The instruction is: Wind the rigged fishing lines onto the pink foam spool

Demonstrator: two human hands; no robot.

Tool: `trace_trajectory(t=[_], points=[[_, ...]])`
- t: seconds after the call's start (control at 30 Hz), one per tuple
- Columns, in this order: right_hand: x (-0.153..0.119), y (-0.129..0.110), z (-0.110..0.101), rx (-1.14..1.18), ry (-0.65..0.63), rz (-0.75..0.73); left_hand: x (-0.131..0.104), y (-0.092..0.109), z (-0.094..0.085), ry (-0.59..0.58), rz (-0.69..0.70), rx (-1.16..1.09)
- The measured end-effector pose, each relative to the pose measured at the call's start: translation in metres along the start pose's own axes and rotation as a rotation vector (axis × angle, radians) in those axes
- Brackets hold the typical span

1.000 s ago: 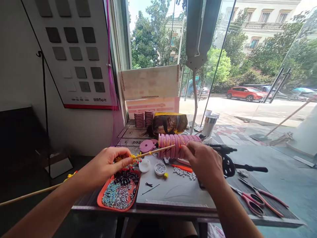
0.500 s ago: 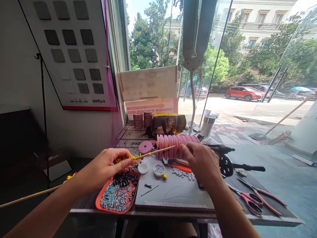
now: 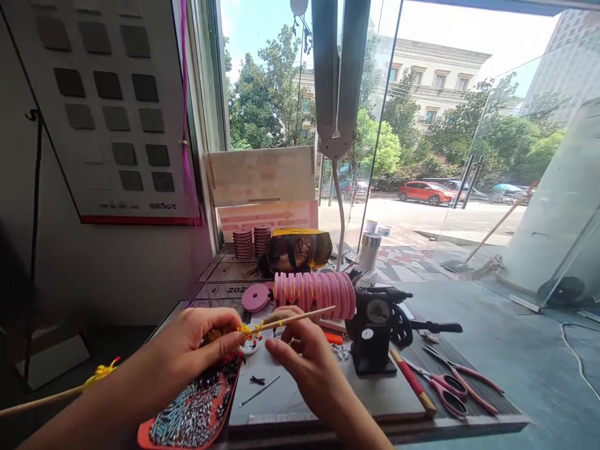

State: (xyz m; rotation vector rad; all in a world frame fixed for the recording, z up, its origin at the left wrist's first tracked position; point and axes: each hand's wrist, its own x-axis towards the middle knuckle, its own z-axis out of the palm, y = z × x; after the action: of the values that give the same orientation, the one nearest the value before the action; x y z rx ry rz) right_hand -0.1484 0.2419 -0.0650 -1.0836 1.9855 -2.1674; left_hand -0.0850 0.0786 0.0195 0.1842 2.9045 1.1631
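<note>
My left hand (image 3: 206, 340) pinches a thin wooden stick (image 3: 304, 316) where yellow cord knots (image 3: 250, 329) with small red and dark ends are looped around it. The stick runs behind my left forearm, and a yellow tuft (image 3: 100, 373) sits on its far left part. My right hand (image 3: 304, 350) is beside the stick, just right of the knots. Its fingers are curled behind the stick, with the thumb apart from them and no held thing visible. Below my left hand lies an orange-red tray (image 3: 229, 403) of black, silver and bluish beads.
Pink discs (image 3: 328, 294) line the shaft of a black hand-crank winder (image 3: 375, 337). Scissors (image 3: 445, 387), pliers (image 3: 469, 378) and a red-yellow stick (image 3: 412, 382) lie right. A needle-like tool (image 3: 260, 392) rests on the board (image 3: 328, 415). Disc stacks (image 3: 242, 244) stand behind.
My right hand has moved left and down from the stick's tip to beside the yellow knots. The view has shifted, showing the winder more fully. My left hand still pinches the stick.
</note>
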Motion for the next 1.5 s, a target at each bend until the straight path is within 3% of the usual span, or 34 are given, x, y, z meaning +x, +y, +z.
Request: trace_trajectory(t=[0.07,0.17,0.27,0.33,0.4,0.5,0.73,0.93,1.03,1.13,1.2,1.33,1.5], points=[[-0.003,0.001,-0.001,-0.001,0.023,-0.004,-0.001,0.0,-0.001,0.006,0.003,0.003],[-0.011,0.001,-0.021,-0.134,0.141,-0.026,-0.003,-0.002,-0.003,0.012,-0.023,0.019],[-0.012,-0.005,-0.05,-0.479,0.363,-0.034,-0.004,-0.007,-0.006,0.022,-0.048,0.03],[-0.006,-0.012,-0.064,-0.814,0.424,0.037,-0.004,-0.011,-0.008,0.05,-0.047,0.022],[0.002,-0.02,-0.07,-1.1,0.398,0.144,-0.003,-0.013,-0.009,0.076,-0.037,0.013],[0.014,-0.03,-0.07,-1.327,0.335,0.252,-0.002,-0.013,-0.01,0.064,-0.032,0.004],[0.028,-0.043,-0.069,-1.435,0.194,0.353,-0.001,-0.013,-0.006,0.11,-0.034,-0.028],[0.029,-0.048,-0.069,-1.541,0.098,0.34,0.001,-0.01,-0.006,0.107,-0.019,0.001],[0.012,-0.047,-0.068,-1.545,0.101,0.296,0.001,-0.009,-0.007,0.069,-0.015,0.029],[-0.011,-0.041,-0.061,-1.436,0.228,0.141,0.003,-0.008,-0.007,0.054,-0.014,0.048],[-0.021,-0.035,-0.052,-1.196,0.237,0.018,0.003,-0.007,-0.006,0.047,-0.01,0.066],[-0.015,-0.022,-0.02,-0.622,0.03,-0.118,0.005,-0.002,-0.002,0.017,0.032,0.084],[0.0,-0.008,0.009,-0.308,0.096,-0.087,0.005,0.001,0.001,0.017,0.052,0.087]])
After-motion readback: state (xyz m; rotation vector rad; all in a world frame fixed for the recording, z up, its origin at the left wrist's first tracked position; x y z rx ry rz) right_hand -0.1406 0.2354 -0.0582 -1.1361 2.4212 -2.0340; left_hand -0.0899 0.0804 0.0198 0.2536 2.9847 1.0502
